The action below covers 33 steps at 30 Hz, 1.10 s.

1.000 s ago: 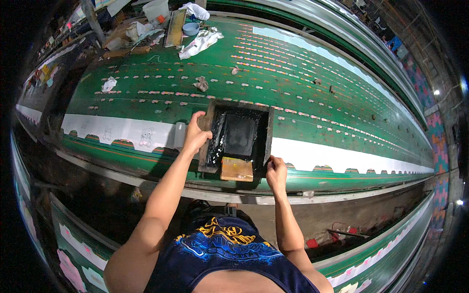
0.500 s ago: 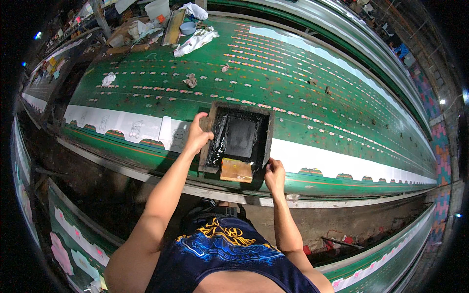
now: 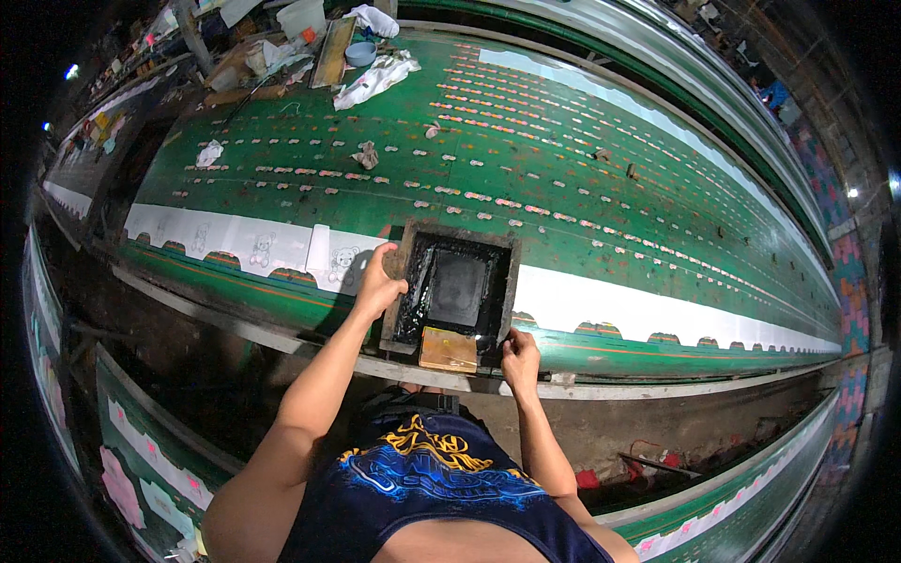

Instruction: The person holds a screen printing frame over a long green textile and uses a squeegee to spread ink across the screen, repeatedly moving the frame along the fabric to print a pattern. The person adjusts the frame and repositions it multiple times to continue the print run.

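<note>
on one green bench [image 3: 404, 108], messy room [image 3: 572, 413] btw, left hand [image 3: 378, 281] and right hand [image 3: 521, 361] grip one dark frame [image 3: 458, 289], one wooden block [image 3: 449, 350] near-side.

1. Frame [image 3: 465, 232] in front of me: weathered grey-brown sides; interior glossy black, with a matt dark-grey centre panel [image 3: 458, 289].
2. Block [image 3: 448, 351]: ochre-brown, yellowish along its upper edge.
3. Long strip [image 3: 610, 305]: white; I note grey-outlined bear drawings on the left stretch and multicoloured striped arches along the lower edge.
4. My worktop [image 3: 404, 101]: green, patterned with rows of small pink-and-white marks; orange line along the near side.
5. My top [image 3: 422, 466]: navy, yellow and bright-blue print.
6. Bowl [image 3: 360, 54]: greyish blue.
</note>
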Available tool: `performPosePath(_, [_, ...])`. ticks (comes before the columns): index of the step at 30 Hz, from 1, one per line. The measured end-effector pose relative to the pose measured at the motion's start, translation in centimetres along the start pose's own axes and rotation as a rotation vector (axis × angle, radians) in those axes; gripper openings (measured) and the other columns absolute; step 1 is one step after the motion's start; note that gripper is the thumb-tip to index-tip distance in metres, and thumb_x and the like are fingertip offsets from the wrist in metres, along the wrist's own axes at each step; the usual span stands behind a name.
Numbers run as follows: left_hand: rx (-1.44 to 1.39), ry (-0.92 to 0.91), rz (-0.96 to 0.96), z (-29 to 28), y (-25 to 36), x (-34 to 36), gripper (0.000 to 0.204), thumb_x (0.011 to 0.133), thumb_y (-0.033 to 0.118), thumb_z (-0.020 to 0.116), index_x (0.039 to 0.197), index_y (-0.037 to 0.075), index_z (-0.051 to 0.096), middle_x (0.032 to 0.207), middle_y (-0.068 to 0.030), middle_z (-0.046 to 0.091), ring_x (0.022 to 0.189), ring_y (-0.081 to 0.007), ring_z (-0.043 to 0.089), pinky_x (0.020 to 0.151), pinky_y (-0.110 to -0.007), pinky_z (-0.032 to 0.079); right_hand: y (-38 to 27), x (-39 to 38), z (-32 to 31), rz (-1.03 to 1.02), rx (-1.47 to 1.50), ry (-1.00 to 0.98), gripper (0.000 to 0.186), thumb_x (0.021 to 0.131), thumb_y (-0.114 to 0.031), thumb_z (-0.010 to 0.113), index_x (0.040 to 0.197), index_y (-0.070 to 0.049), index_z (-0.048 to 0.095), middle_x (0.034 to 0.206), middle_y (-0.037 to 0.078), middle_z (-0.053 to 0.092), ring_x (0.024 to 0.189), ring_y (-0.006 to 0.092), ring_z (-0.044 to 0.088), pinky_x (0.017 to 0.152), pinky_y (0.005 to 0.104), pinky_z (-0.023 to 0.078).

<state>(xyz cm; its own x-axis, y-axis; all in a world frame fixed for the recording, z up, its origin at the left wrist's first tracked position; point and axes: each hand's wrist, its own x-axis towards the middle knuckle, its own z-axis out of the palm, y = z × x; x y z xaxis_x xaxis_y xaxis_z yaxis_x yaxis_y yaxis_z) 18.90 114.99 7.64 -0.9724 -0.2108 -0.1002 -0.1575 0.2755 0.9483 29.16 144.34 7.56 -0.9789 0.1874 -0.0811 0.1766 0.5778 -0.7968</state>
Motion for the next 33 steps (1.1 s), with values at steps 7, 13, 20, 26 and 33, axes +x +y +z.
performPosePath(7, [-0.028, -0.066, -0.126, 0.1, -1.0, 0.9, 0.078, 0.061, -0.009, 0.068, 0.133, 0.014, 0.049, 0.072, -0.0025, 0.053, 0.06, -0.0141, 0.051, 0.056, -0.03, 0.043, -3.1, -1.2, 0.4, -0.393, -0.126, 0.056, 0.04, 0.087, -0.022, 0.069, 0.118, 0.003, 0.063, 0.119, 0.021, 0.059, 0.112, 0.0399, 0.056, 0.097, 0.0448, 0.045])
performPosePath(13, [-0.01, -0.074, -0.126, 0.5, -1.4, 1.2, 0.078, 0.061, -0.008, 0.068, 0.133, 0.014, 0.05, 0.072, -0.0025, 0.052, 0.06, -0.0144, 0.051, 0.056, -0.03, 0.043, -6.4, -1.7, 0.7, -0.708, -0.419, -0.405, 0.057, 0.064, -0.007, 0.073, 0.119, 0.0, 0.061, 0.117, 0.018, 0.06, 0.111, 0.0362, 0.055, 0.098, 0.043, 0.046])
performPosePath(20, [-0.008, -0.091, -0.147, 0.3, -0.8, 1.0, 0.078, 0.061, -0.007, 0.068, 0.133, 0.015, 0.05, 0.073, -0.004, 0.053, 0.063, -0.0159, 0.053, 0.058, -0.032, 0.044, -7.1, 1.6, 1.4, -0.665, -0.38, -0.399, 0.032, 0.063, -0.003, 0.072, 0.093, -0.001, 0.06, 0.094, 0.016, 0.062, 0.095, 0.0354, 0.06, 0.083, 0.0435, 0.052])
performPosePath(26, [0.056, -0.078, -0.124, 0.4, -0.8, 0.8, 0.078, 0.061, -0.003, 0.07, 0.134, 0.016, 0.05, 0.074, -0.0063, 0.054, 0.068, -0.0193, 0.056, 0.063, -0.035, 0.047, -8.9, 9.4, 2.3, -0.711, -0.373, -0.219, 0.021, 0.064, 0.004, 0.066, 0.082, -0.003, 0.06, 0.088, 0.015, 0.06, 0.09, 0.0355, 0.059, 0.081, 0.0456, 0.052])
performPosePath(33, [0.044, -0.108, -0.154, 0.2, -1.5, 1.1, 0.079, 0.061, -0.002, 0.071, 0.135, 0.016, 0.049, 0.076, -0.0077, 0.057, 0.072, -0.0205, 0.059, 0.068, -0.037, 0.048, -7.8, 10.6, 4.8, -0.712, -0.409, -0.106, 0.022, 0.068, 0.005, 0.061, 0.089, -0.001, 0.06, 0.093, 0.017, 0.06, 0.093, 0.0377, 0.058, 0.083, 0.0457, 0.05])
